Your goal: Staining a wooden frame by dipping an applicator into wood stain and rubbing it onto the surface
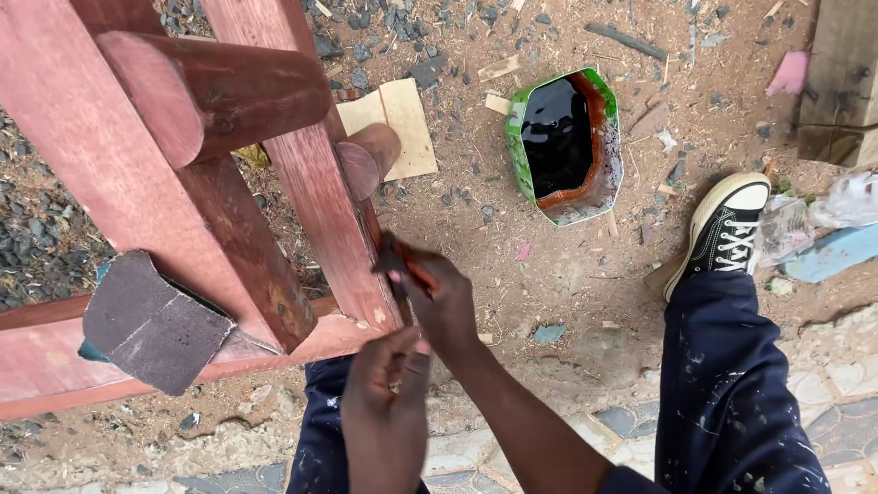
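My right hand [439,297] grips a small dark brush [395,261] with an orange-red handle and presses its tip against the edge of a red-stained wooden post [325,210]. My left hand [386,412] is just below, back towards me and fingers curled, close to where the post meets the lower red rail [55,366]. What its fingers hold is hidden. A cut-open green container [604,110] of dark liquid sits on the dirt beyond my right hand.
A folded sheet of dark sandpaper [151,325] lies on the rail at left. Two round red pegs [210,91] [366,160] stick out of the frame. A plywood scrap [407,123], gravel and wood chips cover the ground. My shoe [722,229] is at right, a timber block [841,73] beyond it.
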